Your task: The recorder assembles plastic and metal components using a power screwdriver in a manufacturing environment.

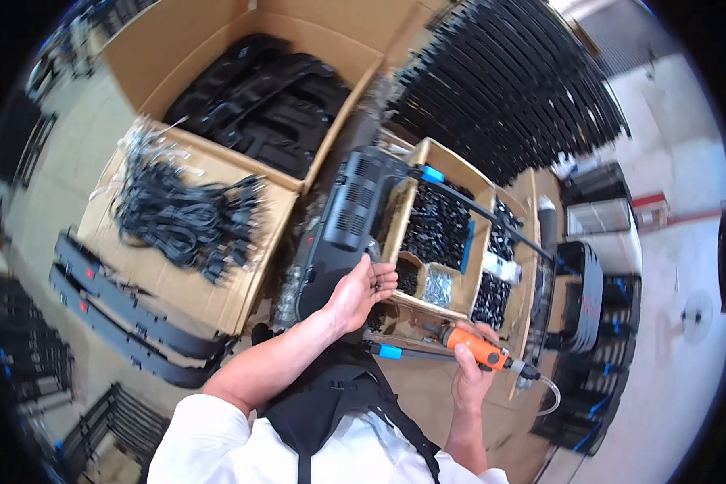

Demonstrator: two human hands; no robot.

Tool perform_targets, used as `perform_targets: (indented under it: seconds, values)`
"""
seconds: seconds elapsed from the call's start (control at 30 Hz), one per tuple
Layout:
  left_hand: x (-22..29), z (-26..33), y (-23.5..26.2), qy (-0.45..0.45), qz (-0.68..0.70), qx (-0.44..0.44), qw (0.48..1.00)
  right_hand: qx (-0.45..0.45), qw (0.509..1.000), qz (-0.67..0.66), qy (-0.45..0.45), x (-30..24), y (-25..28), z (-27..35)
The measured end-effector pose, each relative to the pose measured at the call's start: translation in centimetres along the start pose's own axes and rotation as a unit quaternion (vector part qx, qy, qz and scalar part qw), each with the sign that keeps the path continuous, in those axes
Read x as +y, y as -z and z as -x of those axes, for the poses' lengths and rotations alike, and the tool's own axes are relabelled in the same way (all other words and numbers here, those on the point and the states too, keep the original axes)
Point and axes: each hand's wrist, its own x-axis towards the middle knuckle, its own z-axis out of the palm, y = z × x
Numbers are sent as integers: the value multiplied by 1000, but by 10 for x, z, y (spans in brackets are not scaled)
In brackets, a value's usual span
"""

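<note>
A black plastic housing with vent slots stands in front of me, part of a long black frame with blue-wrapped ends. My left hand is at its near right edge, palm turned up, fingers loosely stretched and thumb apart; small dark specks show by the palm, too small to name. My right hand is closed around an orange power screwdriver, its tip pointing left and a clear hose trailing from its back end. Just beyond it, a wooden compartment box holds black small parts and silver screws.
At the left, a bundle of black cables lies on cardboard, with curved grey-black panels below. An open carton holds black plastic parts. Stacked black frames rise at the far right; more black panels stand right.
</note>
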Motion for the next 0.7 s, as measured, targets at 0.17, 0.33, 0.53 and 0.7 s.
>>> perform_targets:
  seconds: [0.17, 0.33, 0.53, 0.7]
  values:
    - [-11, -64, -32, -44, -249, -45, 966, 191, 975, -42, -108, 13, 56, 76]
    - [-33, -78, -30, -189, -430, 5, 883, 270, 951, -80, -126, 55, 100, 144]
    - [-64, -18, -22, -105, -725, -88, 675, 360, 881, -217, -216, 141, 130, 136]
    - [-114, 11, -13, -40, -856, -104, 505, 379, 797, -349, -314, 258, 163, 77]
